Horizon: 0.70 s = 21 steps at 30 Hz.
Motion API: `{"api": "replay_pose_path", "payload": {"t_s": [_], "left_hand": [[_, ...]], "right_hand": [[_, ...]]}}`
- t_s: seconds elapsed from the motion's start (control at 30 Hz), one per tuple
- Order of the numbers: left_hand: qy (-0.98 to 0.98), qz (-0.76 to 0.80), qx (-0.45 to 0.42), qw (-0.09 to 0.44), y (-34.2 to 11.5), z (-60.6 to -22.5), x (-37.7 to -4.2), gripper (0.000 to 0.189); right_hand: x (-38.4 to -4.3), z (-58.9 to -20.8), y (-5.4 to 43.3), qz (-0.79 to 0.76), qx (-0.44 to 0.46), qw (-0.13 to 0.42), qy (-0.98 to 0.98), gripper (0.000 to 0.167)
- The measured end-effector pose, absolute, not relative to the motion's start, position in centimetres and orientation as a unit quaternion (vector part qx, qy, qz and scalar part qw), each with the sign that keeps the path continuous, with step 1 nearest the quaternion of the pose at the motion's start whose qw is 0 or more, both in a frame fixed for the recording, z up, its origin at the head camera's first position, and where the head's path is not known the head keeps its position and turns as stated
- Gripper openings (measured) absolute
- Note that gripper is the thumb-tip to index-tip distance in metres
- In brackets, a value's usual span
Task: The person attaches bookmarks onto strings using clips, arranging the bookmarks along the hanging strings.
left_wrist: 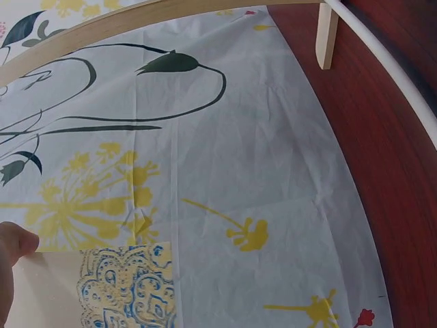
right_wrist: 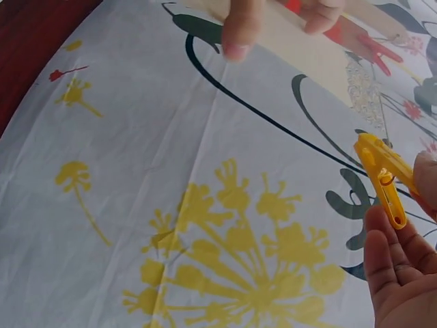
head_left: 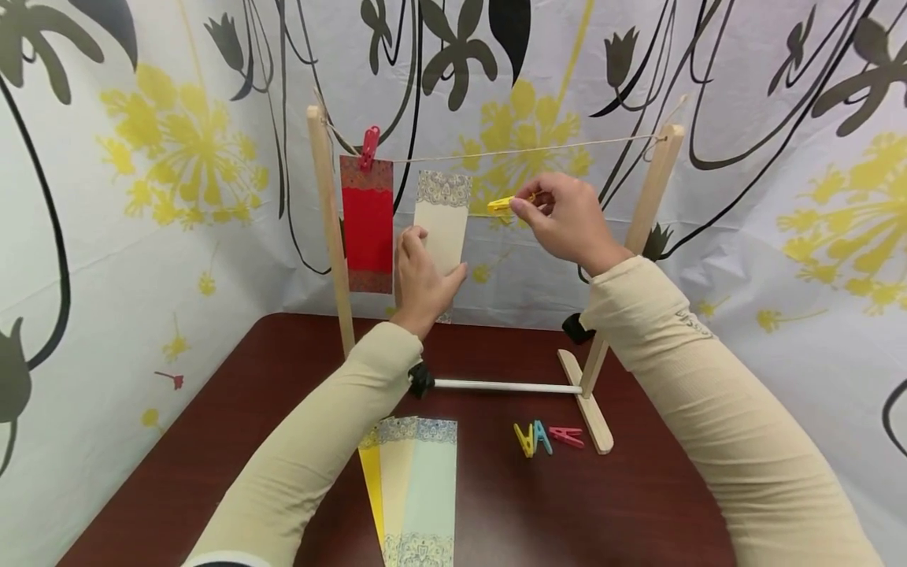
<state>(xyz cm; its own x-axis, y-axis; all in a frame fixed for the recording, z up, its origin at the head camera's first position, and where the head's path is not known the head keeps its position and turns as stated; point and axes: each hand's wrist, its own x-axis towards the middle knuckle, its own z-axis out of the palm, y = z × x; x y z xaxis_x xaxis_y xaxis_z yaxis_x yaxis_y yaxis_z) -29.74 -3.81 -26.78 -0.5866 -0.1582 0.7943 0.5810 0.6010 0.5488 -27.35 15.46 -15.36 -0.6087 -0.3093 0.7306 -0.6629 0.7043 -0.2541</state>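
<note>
My left hand (head_left: 423, 279) grips a cream paper card (head_left: 442, 224) with a patterned band, held upright just below the string (head_left: 524, 150). Its patterned lower end (left_wrist: 130, 287) shows in the left wrist view. To the right, my right hand (head_left: 567, 216) pinches a yellow clothespin (head_left: 500, 204) between thumb and fingers, apart from the card. The right wrist view shows this clothespin (right_wrist: 382, 178) up close. Beside the left hand, a red card (head_left: 368, 228) hangs from the string under a red clothespin (head_left: 370, 147).
Wooden posts (head_left: 652, 197) hold the string, joined low down by a white rod (head_left: 506, 386). On the dark red table (head_left: 567, 512) lie a yellow clothespin (head_left: 524, 439), a blue one (head_left: 542, 437) and a pink one (head_left: 567, 436). Fanned cards (head_left: 431, 480) lie in front.
</note>
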Motion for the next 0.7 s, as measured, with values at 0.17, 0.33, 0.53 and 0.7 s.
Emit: {"api": "replay_pose_path", "payload": {"t_s": [0.17,0.33,0.53,0.7], "left_hand": [[-0.781,-0.42,-0.106,0.45,-3.4,-26.5,-29.7,0.067],[-0.774,-0.418,-0.089,0.466,-3.1,-26.2,-29.8,0.066],[-0.767,-0.432,-0.087,0.466,-3.2,-26.1,-30.0,0.065],[-0.767,-0.443,-0.088,0.456,-3.3,-25.7,-30.2,0.063]], "right_hand": [[-27.7,-14.4,14.8,0.261,0.286,0.348,-0.854,0.018],[-28.0,-13.6,14.2,0.26,0.286,0.362,-0.848,0.019],[-28.2,-13.1,13.3,0.272,0.285,0.353,-0.849,0.019],[-28.5,-12.2,12.8,0.309,0.275,0.329,-0.849,0.02]]}}
